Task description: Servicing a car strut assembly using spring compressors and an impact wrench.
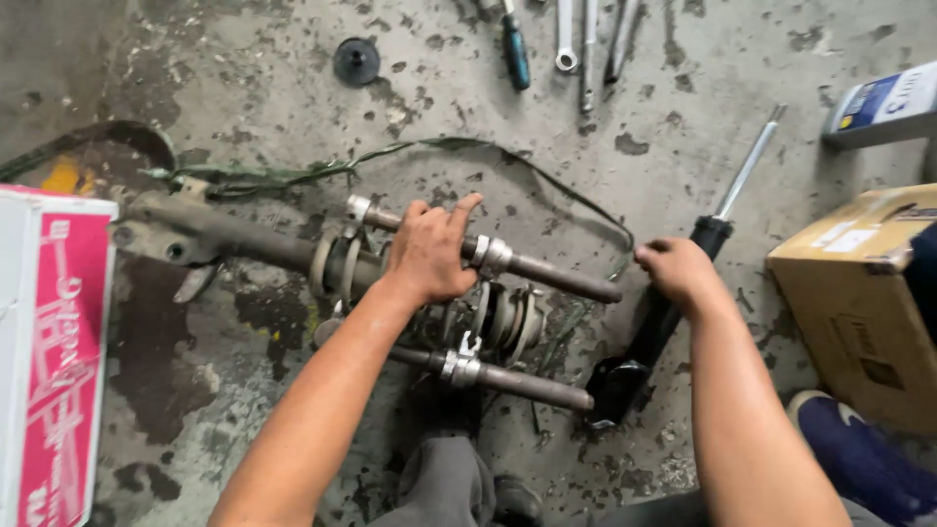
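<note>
A dirty old strut with a coil spring lies on the stained concrete floor, squeezed by two threaded spring-compressor rods. My left hand rests on top of the upper rod and the spring, fingers spread over them. My right hand is closed on the end of a thin green strap that loops over the floor behind the strut. Just under the right hand lies a new black shock absorber with a shiny rod pointing up-right.
Wrenches and a blue-handled tool lie at the top. A round black cap sits top left. A pink and white box is at left, cardboard boxes at right, a blue shoe bottom right.
</note>
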